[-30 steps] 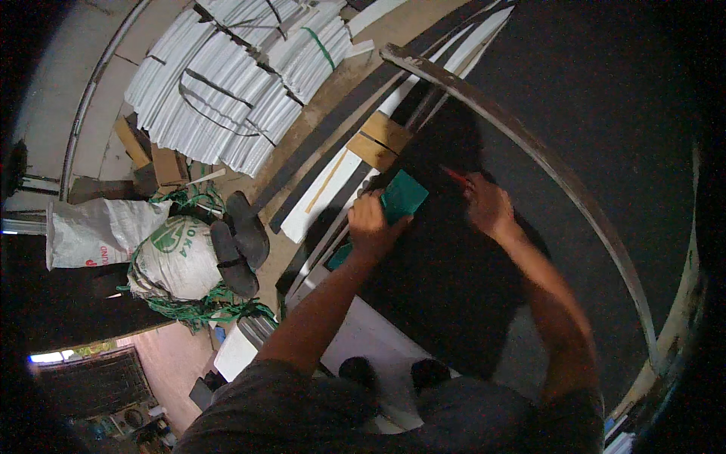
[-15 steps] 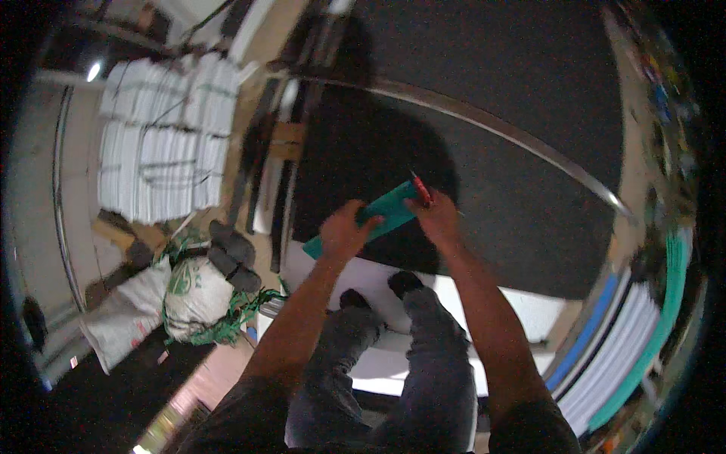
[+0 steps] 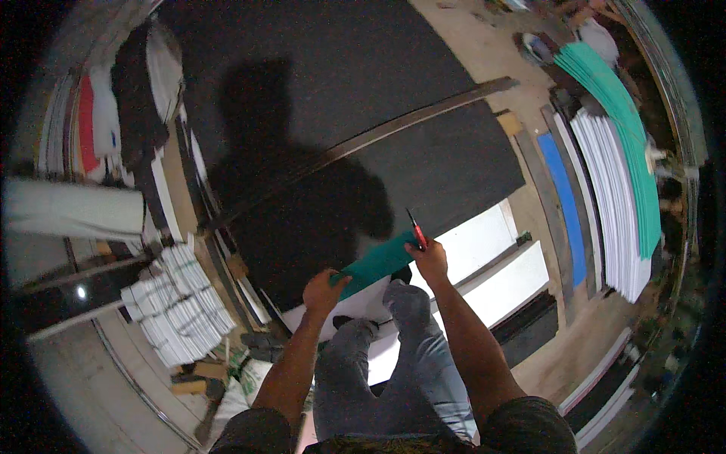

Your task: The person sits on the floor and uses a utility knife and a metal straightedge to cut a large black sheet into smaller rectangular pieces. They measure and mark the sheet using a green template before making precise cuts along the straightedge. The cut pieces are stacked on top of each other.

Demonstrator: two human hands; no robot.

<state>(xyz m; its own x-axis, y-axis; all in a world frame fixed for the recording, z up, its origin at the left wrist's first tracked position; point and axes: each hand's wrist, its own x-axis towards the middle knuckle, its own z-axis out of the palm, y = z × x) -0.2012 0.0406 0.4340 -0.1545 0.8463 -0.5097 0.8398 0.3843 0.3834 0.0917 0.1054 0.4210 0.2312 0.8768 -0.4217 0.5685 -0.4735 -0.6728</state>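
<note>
A flat green strip [image 3: 378, 262] stretches between my two hands, over the near edge of a large black sheet [image 3: 461, 151]. My left hand [image 3: 321, 292] is closed on the strip's left end, thumb on top. At the other end, my right hand [image 3: 429, 262] is closed around a slim red-handled tool [image 3: 418, 234] and also touches the strip. The tool's thin dark tip points up and away from me; its exact kind is unclear. My feet and legs are below the strip, over white sheets.
A long dark bar [image 3: 408, 130] lies across the black sheet. White panels [image 3: 499, 284] lie to my right, with a blue strip [image 3: 566, 208], stacked white sheets [image 3: 616, 204] and green sheets [image 3: 624, 121] beyond. Tied white bundles [image 3: 180, 306] stand at left.
The view has turned, bringing more of the right-hand stacks into sight. My left hand has shifted from the strip's middle to its left end, and my hands are farther apart.
</note>
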